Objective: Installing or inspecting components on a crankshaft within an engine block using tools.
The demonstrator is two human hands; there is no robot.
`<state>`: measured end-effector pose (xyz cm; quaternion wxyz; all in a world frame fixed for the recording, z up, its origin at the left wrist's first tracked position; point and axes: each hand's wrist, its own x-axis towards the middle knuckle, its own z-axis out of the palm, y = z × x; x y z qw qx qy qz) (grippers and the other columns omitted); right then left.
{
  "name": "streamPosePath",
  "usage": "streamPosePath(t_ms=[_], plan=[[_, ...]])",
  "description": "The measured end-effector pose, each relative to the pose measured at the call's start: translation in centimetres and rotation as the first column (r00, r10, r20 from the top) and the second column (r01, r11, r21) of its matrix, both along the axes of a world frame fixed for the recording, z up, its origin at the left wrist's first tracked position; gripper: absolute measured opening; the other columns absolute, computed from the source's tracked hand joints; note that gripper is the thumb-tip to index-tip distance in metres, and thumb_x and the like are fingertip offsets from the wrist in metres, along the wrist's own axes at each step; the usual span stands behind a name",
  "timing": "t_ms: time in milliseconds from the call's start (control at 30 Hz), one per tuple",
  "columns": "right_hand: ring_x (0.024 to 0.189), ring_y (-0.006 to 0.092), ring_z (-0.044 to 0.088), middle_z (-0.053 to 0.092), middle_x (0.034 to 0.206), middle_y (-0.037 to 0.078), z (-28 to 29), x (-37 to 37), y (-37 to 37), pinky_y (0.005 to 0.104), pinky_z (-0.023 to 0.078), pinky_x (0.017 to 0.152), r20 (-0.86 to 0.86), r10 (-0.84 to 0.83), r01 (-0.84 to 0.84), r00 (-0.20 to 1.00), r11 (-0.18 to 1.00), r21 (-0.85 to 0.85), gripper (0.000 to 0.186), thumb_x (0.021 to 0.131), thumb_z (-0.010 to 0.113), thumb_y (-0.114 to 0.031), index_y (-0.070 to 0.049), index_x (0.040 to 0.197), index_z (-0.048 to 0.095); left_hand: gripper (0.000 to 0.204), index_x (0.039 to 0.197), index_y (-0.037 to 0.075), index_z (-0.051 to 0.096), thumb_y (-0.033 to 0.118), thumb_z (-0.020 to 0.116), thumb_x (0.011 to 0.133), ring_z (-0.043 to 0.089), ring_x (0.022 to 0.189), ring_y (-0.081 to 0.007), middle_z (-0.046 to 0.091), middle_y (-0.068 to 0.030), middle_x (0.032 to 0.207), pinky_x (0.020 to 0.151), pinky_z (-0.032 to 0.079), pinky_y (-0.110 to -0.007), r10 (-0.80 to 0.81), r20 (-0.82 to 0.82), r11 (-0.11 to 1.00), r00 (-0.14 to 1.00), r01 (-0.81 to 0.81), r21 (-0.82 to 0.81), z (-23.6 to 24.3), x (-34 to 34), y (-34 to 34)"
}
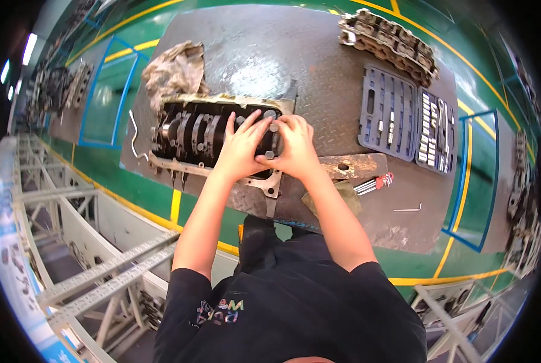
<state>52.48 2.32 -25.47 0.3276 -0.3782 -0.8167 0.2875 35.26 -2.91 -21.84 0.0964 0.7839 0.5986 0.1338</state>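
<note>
Centre frame: both hands, left hand (pixel 241 145) & right hand (pixel 293 147), fingers pinched narrow on what looks like a bearing cap atop the inverted engine block (pixel 207 136), steadied on the desk (pixel 264 54).

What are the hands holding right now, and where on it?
Both the left hand and right hand press on the engine block's near end; a closed grasp cannot be told.

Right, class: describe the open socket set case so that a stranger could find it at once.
Start at the dark checker-plate mat on the green floor. Right of the engine block under both hands lies the socket set case, opened flat. Unlike the greasy metal part beyond it, it is blue-grey plastic with rows of small shiny sockets.
</note>
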Motion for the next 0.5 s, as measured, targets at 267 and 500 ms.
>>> streamPosePath(t_ms=[267, 500], plan=[[0.122, 0.0329, 0.052, 0.057, 0.125, 0.016, -2.3, 6.5, 0.1, 0.0424, 0.042, 0.103, -0.283, 0.1, -0.136, 0.954, 0.985, -0.109, 0.064, 0.074, 0.083, -0.029, -0.002, 0.127, 0.06, 0.084, 0.137, 0.009, 0.048, 0.017, 0.088, 0.063, 0.052, 0.129, -0.0294, 0.056, -0.0098, 0.135, 0.114, 0.031, -0.05, -0.107, 0.257, 0.977, 0.961, 0.149, -0.151, -1.4, 0.2, 2.4], [0.089, 0.0273, 0.066, 0.066, 0.094, 0.014, -10.3, 20.7, -9.4, 0.0363, 0.052, 0.081, -0.127, -0.404, 0.329, 0.906, 0.86, -0.39, 0.018, 0.082, 0.07, -0.002, 0.001, 0.098, 0.065, 0.059, 0.129, 0.004, 0.044, 0.0, 0.071, 0.076, 0.059, 0.113, -0.0281, 0.059, -0.0143, 0.115, 0.103, 0.042, -0.04, -0.068, 0.74, 0.998, 0.669, 0.053, 0.044, -4.5, 1.7, 1.8]])
